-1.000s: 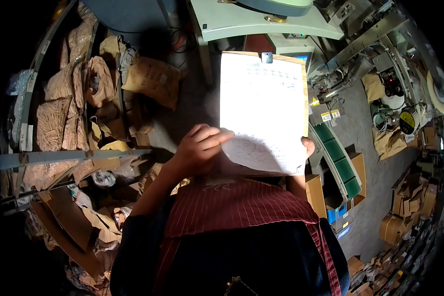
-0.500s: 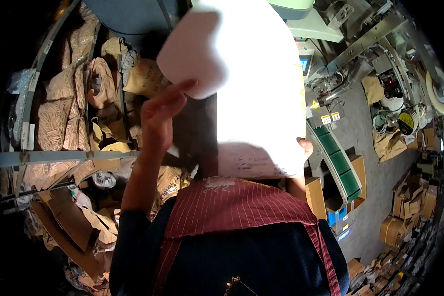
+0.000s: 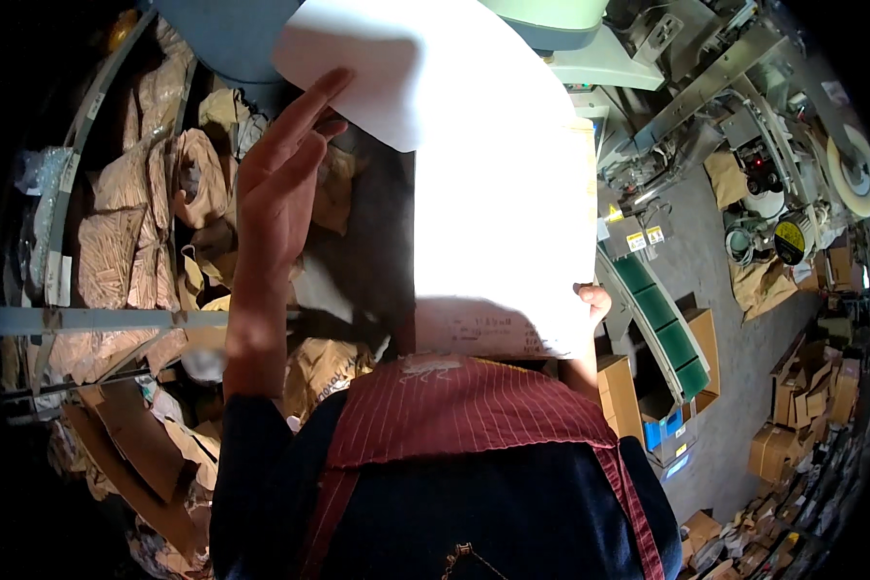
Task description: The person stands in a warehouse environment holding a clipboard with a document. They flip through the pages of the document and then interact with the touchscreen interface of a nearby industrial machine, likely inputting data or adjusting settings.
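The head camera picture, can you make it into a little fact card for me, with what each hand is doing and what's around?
Left hand: raised, fingertips at the edge of a lifted white sheet; whether it pinches is unclear
Right hand: holding the papers underneath by their right edge, thumb showing
Light: bright glare across the papers, shadow along the bottom
Clothing: striped dark red apron
Left side: shelves with brown packages
Right side: green conveyor belt
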Tool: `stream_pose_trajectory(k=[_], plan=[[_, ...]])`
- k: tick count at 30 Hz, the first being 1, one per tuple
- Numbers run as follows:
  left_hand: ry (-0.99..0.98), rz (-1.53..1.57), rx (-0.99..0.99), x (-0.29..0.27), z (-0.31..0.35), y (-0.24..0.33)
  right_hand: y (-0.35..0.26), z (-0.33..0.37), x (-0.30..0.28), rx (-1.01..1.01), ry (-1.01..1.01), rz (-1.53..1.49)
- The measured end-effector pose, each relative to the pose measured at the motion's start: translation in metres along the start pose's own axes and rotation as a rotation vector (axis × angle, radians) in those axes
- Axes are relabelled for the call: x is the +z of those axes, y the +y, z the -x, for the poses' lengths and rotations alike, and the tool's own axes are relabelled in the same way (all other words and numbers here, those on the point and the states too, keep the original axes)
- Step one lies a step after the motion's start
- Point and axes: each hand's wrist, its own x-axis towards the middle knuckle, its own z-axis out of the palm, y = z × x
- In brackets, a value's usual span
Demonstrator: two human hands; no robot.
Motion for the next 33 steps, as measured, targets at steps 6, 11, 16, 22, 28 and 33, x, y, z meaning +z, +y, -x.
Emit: stream_pose_trajectory(k=[6,11,16,22,28,33], plan=[[-0.025,-0.069,0.029,-0.003,-0.004,0.002,0.004,-0.005,0.011,-0.052,0.089,0.005],[0.007,-0.024,0.023,-0.005,-0.006,-0.002,0.000,-0.006,-0.006,-0.002,-0.019,-0.067],[0.024,-0.023,0.010,-0.005,-0.006,0.002,0.000,-0.004,-0.013,-0.020,0.056,-0.002],[0.017,0.033,-0.019,-0.003,0.003,0.003,0.000,-0.005,-0.018,0.030,-0.020,-0.053],[0.011,-0.013,-0.046,0.001,0.003,0.013,-0.005,0.004,-0.053,-0.002,0.013,-0.043],[-0.161,-0.040,-0.132,-0.006,0.012,0.026,0.003,-0.001,-0.007,0.001,0.083,0.016]])
